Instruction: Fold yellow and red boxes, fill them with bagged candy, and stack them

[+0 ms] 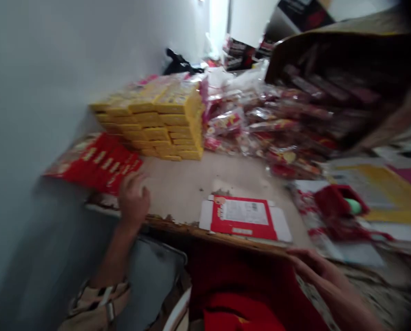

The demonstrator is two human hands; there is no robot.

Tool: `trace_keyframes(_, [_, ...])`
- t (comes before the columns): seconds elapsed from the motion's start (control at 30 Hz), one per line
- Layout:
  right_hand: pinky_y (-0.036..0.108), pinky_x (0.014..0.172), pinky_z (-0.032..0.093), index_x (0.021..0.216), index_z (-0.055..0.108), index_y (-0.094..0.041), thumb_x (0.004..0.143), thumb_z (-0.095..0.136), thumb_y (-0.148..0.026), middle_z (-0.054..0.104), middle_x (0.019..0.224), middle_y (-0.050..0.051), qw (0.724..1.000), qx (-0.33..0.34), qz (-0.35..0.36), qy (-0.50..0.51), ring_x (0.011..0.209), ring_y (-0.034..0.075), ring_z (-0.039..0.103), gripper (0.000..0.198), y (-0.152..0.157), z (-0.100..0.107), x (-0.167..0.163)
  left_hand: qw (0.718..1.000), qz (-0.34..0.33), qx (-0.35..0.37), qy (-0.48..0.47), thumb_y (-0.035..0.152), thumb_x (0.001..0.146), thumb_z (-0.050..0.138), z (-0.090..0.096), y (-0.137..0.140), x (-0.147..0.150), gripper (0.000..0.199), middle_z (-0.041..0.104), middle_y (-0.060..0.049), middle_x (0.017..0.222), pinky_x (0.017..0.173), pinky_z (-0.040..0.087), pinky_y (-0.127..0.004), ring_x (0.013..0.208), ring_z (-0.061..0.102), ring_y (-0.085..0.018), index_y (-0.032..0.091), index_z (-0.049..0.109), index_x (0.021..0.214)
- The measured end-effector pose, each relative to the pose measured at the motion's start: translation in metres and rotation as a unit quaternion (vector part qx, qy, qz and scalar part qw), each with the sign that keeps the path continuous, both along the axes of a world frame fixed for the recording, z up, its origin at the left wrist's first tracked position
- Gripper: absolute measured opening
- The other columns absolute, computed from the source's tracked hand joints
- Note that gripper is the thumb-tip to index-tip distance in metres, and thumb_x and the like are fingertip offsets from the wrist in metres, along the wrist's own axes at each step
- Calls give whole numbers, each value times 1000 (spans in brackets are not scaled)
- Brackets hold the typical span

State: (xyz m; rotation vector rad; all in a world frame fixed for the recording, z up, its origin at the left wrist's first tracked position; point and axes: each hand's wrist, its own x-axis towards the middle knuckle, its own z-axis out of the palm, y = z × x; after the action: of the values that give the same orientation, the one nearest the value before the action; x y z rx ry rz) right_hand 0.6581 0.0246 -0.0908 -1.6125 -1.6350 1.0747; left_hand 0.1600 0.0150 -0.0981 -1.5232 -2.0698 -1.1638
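Note:
At the left end of the table, my left hand (133, 197) touches or nearly touches a row of red printed boxes (102, 161) leaning by the wall. Its fingers are loosely bent, the thumb stands apart, and nothing shows in its grip. My right hand (324, 276) lies at the table's front edge with fingers stretched out, holding nothing. Between the hands, a flattened red and white carton (244, 218) lies flat along the front edge. Dark red cloth hangs below it. The picture is somewhat blurred.
Yellow boxes (160, 122) stand stacked behind the red ones. Clear-wrapped packets (260, 124) are heaped at the back, beside an open cardboard box (346, 37) at right. A red tape dispenser (339, 209) rests among papers on the right. A pale wall (36, 92) bounds the left.

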Motion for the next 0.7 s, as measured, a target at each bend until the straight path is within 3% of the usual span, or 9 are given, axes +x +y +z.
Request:
trace_keyframes(0.07, [28,60,57,99,77,-21,75,78,-66,77,90,10,997,-54,-19,54,80,25,71,51,5,-2,0,983,-167,-73,-39,32,90,68,-11,44,79,30,67,-9,117,108,48,-43,115,62,-27,21,67,118])
trace_keyframes(0.17, [28,71,58,109,72,-20,72,86,-58,75,98,7,980,-79,-78,167,88,22,70,54,20,-5,-5,914,-326,-240,-12,55,64,89,-14,97,175,78,64,-14,125,104,49,-46,120,59,-34,18,62,127])
trace_keyframes(0.23, [29,80,59,110,69,-21,69,91,-53,74,98,6,961,-82,-112,238,90,20,71,57,30,-7,-7,862,-366,-349,36,59,48,94,-14,122,209,97,60,-19,130,103,48,-52,124,54,-40,16,59,129])
trace_keyframes(0.33, [32,87,58,108,67,-21,64,95,-48,73,100,4,938,-102,-128,304,94,20,72,59,42,-12,-9,809,-386,-439,53,54,46,94,-14,147,217,87,62,-20,123,98,47,-50,119,54,-42,15,62,117])
trace_keyframes(0.43, [36,90,57,108,67,-21,61,95,-48,73,102,5,938,-104,-120,308,97,22,71,61,52,-16,-11,765,-425,-484,31,50,54,91,-6,166,206,62,69,-13,105,86,49,-40,101,63,-33,16,66,100])
trace_keyframes(0.5, [39,94,56,105,67,-20,60,94,-50,72,105,7,948,-69,-112,289,101,24,70,60,58,-15,-16,723,-463,-512,12,51,68,82,10,175,202,46,72,-6,96,76,49,-32,86,66,-24,19,67,97])
trace_keyframes(0.57, [42,96,55,105,66,-19,62,91,-51,72,109,10,958,-10,-105,267,104,26,69,59,64,-11,-24,672,-510,-536,-22,52,83,67,33,181,204,38,74,-2,98,70,48,-26,77,66,-17,23,68,106])
trace_keyframes(0.67, [43,90,58,111,63,-19,60,92,-49,74,106,11,959,73,-121,246,98,27,71,66,70,-8,-40,574,-592,-560,-74,49,90,61,69,182,216,40,75,-2,105,68,47,-24,77,66,-15,24,65,121])
trace_keyframes(0.7, [43,87,59,112,62,-20,59,93,-48,75,103,10,954,88,-133,253,94,27,71,67,70,-8,-45,559,-617,-550,-66,46,90,63,77,180,221,38,75,-2,104,69,47,-24,79,65,-16,23,65,119])
